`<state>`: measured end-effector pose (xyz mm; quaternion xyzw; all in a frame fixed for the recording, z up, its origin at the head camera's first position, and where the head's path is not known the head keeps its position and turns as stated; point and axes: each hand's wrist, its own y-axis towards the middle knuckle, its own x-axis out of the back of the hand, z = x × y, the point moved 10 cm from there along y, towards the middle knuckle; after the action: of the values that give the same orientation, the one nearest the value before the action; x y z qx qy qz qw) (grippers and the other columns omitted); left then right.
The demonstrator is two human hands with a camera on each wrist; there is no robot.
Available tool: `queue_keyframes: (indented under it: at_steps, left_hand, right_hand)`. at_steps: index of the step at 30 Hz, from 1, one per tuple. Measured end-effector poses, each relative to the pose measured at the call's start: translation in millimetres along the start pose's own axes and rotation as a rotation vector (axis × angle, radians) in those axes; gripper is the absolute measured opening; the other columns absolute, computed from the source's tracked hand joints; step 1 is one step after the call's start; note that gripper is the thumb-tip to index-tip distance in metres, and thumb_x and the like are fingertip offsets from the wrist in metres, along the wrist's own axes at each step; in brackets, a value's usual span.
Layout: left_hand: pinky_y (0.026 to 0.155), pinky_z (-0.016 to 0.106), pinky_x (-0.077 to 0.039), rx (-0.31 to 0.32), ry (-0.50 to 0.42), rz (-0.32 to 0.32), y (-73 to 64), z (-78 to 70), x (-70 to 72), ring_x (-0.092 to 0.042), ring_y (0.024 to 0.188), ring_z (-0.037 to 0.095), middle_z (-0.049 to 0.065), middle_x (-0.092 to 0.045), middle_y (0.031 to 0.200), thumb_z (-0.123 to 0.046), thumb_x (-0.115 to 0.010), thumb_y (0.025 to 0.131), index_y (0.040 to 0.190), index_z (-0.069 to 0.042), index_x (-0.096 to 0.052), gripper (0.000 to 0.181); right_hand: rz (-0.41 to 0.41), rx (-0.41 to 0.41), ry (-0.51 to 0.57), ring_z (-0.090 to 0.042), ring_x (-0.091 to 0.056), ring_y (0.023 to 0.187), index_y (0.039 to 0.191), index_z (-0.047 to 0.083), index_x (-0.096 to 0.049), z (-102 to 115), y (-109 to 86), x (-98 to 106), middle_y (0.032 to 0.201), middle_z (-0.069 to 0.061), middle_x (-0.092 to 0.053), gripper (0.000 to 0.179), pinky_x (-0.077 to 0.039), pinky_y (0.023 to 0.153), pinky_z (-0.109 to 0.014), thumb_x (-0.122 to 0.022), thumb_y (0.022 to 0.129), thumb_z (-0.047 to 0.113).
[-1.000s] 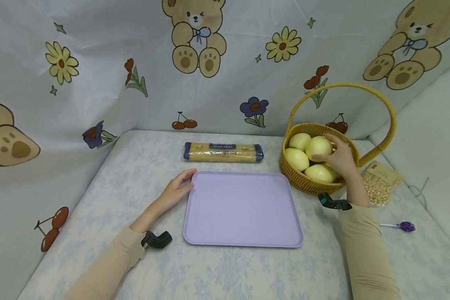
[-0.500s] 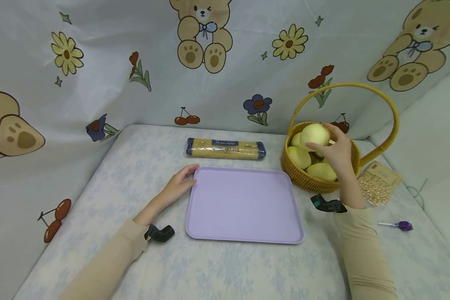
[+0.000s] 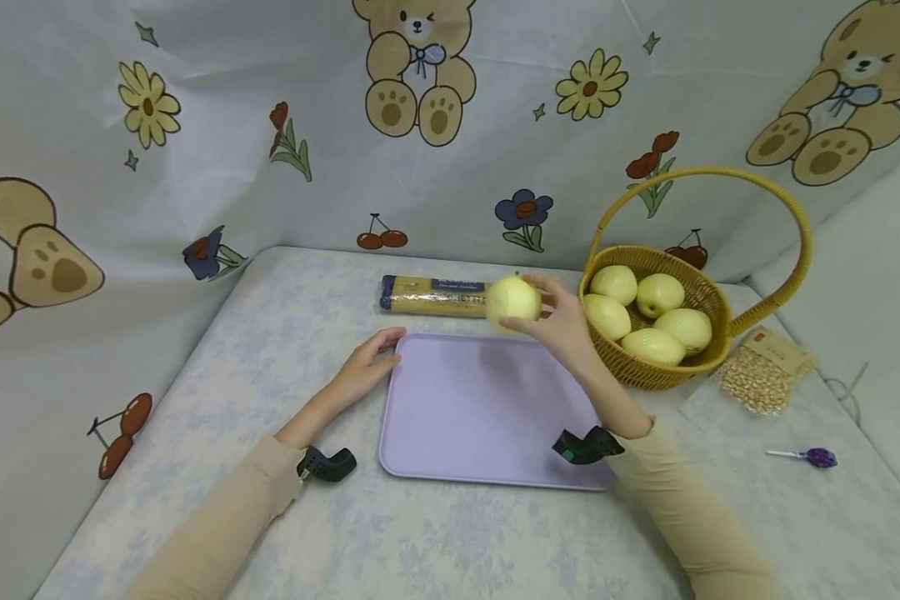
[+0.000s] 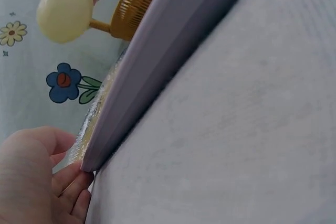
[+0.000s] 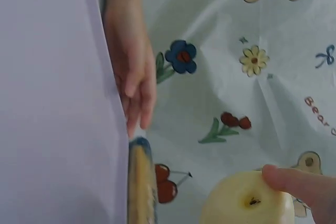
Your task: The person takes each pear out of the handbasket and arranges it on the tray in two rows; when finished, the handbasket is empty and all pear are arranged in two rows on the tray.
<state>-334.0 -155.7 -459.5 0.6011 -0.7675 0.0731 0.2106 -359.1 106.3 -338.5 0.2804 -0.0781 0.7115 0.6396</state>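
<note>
My right hand (image 3: 558, 325) holds a pale yellow pear (image 3: 512, 302) between thumb and fingers, above the far side of the lilac tray (image 3: 480, 408). The right wrist view shows the pear's dimpled end (image 5: 252, 200) with a fingertip on it. My left hand (image 3: 363, 367) lies at the tray's far left corner, its relaxed fingers touching the rim, as the left wrist view also shows. At the back right, a yellow wicker basket (image 3: 648, 379) with a tall arched handle holds several more pears (image 3: 660, 295).
A pack of spaghetti (image 3: 435, 297) lies behind the tray, partly hidden by the held pear. Right of the basket are a bag of pale kernels (image 3: 761, 379) and a purple lollipop (image 3: 820, 457). A patterned cloth hangs behind the table.
My right hand has lifted the pear out of the basket and carried it left over the tray's far edge. The left hand stays at the tray's corner. The view has shifted slightly.
</note>
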Motion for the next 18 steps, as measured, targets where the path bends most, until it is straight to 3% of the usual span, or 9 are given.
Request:
queue_keyframes:
  at_steps: [9,18]
  left_hand:
    - [0.117,0.047,-0.031,-0.007,-0.013,-0.010,5.4,-3.8,6.3,-0.041,0.136,0.033,0.019,-0.044,0.145,-0.007,-0.053,0.096,0.140,0.000,-0.041,0.046]
    - [0.115,0.047,-0.033,-0.008,0.007,0.000,0.1,-1.0,-0.8,-0.042,0.135,0.034,0.020,-0.044,0.145,-0.006,-0.053,0.094,0.140,0.001,-0.041,0.048]
  right_hand:
    - [0.131,0.048,0.018,-0.033,-0.053,0.120,0.131,0.001,-0.052,11.9,-8.0,-88.5,0.136,-0.016,-0.053,0.071,-0.054,0.095,-0.044,-0.085,0.069,0.015]
    - [0.168,0.015,0.001,-0.034,-0.053,0.117,0.129,-0.002,-0.050,-7.1,-24.3,-115.5,0.133,-0.020,-0.052,0.071,-0.053,0.093,-0.046,-0.084,0.069,0.017]
